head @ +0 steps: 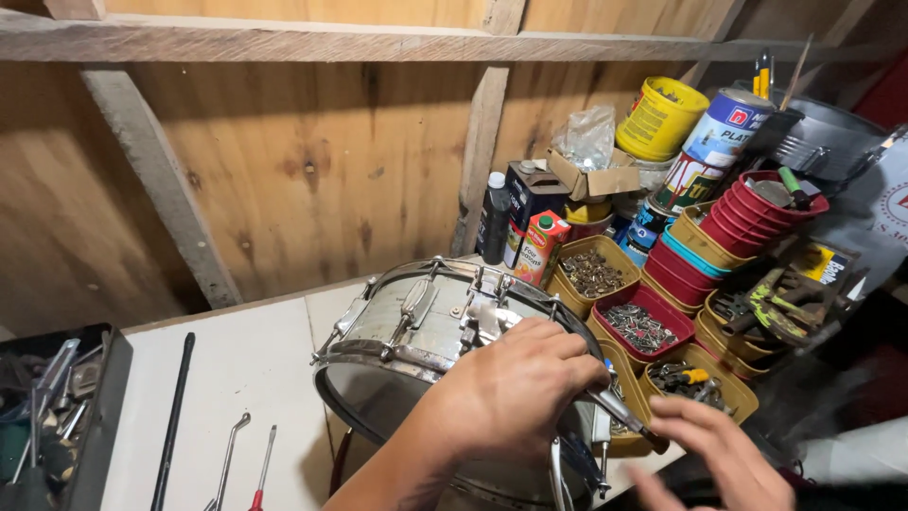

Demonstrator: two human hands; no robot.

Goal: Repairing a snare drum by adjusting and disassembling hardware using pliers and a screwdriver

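While my left hand [515,393] lies curled over the near rim of the snare drum [426,331], which sits tipped on its side on the white bench [236,369], it pinches a slim metal tool [619,412] whose long axis runs down and to the right, its dark tip ending just beside my right hand [724,454]. My right hand hovers with fingers spread and holding nothing, near that tip and below the yellow tray of hardware [695,378]. So the left hand is the one touching the drum; the right is off its right edge.
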